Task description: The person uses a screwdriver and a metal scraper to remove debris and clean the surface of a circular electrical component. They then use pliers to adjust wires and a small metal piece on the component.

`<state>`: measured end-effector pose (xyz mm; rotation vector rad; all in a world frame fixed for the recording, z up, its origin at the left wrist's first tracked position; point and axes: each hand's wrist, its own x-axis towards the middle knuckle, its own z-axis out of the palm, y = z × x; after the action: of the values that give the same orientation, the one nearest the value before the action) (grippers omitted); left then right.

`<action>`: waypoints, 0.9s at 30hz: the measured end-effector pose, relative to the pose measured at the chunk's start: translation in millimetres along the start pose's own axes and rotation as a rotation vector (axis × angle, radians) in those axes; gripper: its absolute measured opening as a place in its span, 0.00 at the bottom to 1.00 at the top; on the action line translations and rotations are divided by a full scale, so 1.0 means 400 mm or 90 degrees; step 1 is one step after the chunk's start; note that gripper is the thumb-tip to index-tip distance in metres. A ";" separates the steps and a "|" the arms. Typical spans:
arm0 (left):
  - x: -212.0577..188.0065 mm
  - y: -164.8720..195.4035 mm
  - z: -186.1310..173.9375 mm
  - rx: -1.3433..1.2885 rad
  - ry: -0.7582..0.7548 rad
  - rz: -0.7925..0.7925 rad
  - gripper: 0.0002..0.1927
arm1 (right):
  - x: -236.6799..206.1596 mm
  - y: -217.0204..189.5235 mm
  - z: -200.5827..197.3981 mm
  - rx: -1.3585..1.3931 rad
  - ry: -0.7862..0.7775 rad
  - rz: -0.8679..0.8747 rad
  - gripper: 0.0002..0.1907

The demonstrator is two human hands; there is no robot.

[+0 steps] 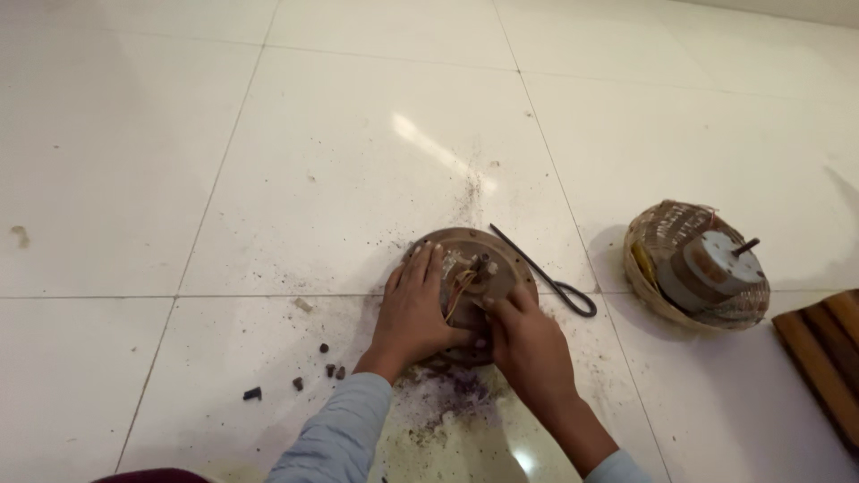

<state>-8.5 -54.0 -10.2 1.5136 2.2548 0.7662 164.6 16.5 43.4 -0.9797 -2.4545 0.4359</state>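
Hands are working on a round, rusty-brown motor housing [470, 268] that is lying flat on the white tiled floor [268, 134], near the middle of the head view. The left hand [413, 313] is lying palm down on the housing's left side, fingers spread fairly wide and pressing on its top face. The right hand [528, 344] is sitting at the housing's lower right edge, fingers curled close together against the rim; whether they are pinching anything there cannot be told. Thin wires [461, 288] are showing at the housing's centre, beside a short shaft [484, 262]. A black looped cord [546, 275] is lying just beside the housing on its right. Dark dust and grit are spreading over the floor around and below the hands, and a few small dark bits [295, 383] are lying to the left. Well apart on the right, a second motor part with copper windings [698, 266] is resting on the floor, near a ribbed wooden piece [823, 358].
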 end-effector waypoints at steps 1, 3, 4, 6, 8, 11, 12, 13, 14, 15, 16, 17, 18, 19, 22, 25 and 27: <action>0.001 0.002 0.002 -0.002 0.004 0.000 0.78 | -0.002 -0.003 0.003 -0.010 -0.016 -0.007 0.06; 0.003 0.005 0.004 0.008 0.010 -0.006 0.77 | -0.006 -0.007 0.008 0.007 0.069 -0.056 0.09; 0.004 0.005 0.004 0.016 0.010 -0.011 0.77 | -0.009 -0.009 0.010 0.016 0.105 -0.075 0.11; 0.007 0.007 0.006 0.019 0.022 -0.007 0.76 | -0.013 -0.011 0.014 -0.006 0.088 -0.037 0.08; 0.009 0.006 0.009 0.022 0.034 0.000 0.75 | -0.016 -0.011 0.017 0.009 0.066 -0.021 0.07; 0.011 0.004 0.016 0.019 0.000 -0.022 0.77 | -0.016 -0.009 0.021 0.049 0.069 -0.003 0.08; 0.011 0.003 0.019 0.024 0.011 -0.020 0.77 | -0.015 -0.009 0.024 0.037 0.089 0.027 0.09; 0.011 0.002 0.021 0.030 0.020 -0.016 0.76 | -0.014 -0.009 0.026 0.024 0.110 0.059 0.09; 0.013 0.000 0.023 0.036 0.035 -0.010 0.76 | -0.014 -0.009 0.029 0.017 0.077 0.042 0.09; 0.012 -0.001 0.024 0.035 0.045 -0.002 0.75 | -0.014 -0.008 0.032 0.011 0.045 0.025 0.08; 0.013 -0.002 0.025 0.034 0.056 0.007 0.75 | -0.015 -0.008 0.034 0.003 0.014 0.009 0.08; 0.014 -0.002 0.024 0.033 0.069 0.016 0.75 | -0.016 -0.007 0.035 0.020 0.008 0.025 0.08; 0.013 -0.001 0.023 0.036 0.048 0.004 0.75 | -0.016 -0.006 0.036 0.038 0.001 0.044 0.08; 0.015 0.001 0.022 0.038 0.028 -0.009 0.76 | -0.017 -0.005 0.036 0.057 -0.008 0.062 0.08; 0.009 0.008 0.016 0.026 0.009 -0.035 0.76 | -0.022 -0.003 0.033 0.041 0.056 0.032 0.11; 0.004 0.019 0.008 0.036 0.001 -0.049 0.76 | -0.027 0.000 0.024 -0.004 -0.007 0.008 0.07; 0.005 0.026 0.002 0.044 0.001 -0.050 0.77 | -0.028 0.001 0.018 -0.015 0.016 0.043 0.08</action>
<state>-1.2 -48.8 -4.8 1.4459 2.3493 0.6731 168.5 8.0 33.9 -1.0745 -2.4150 0.4166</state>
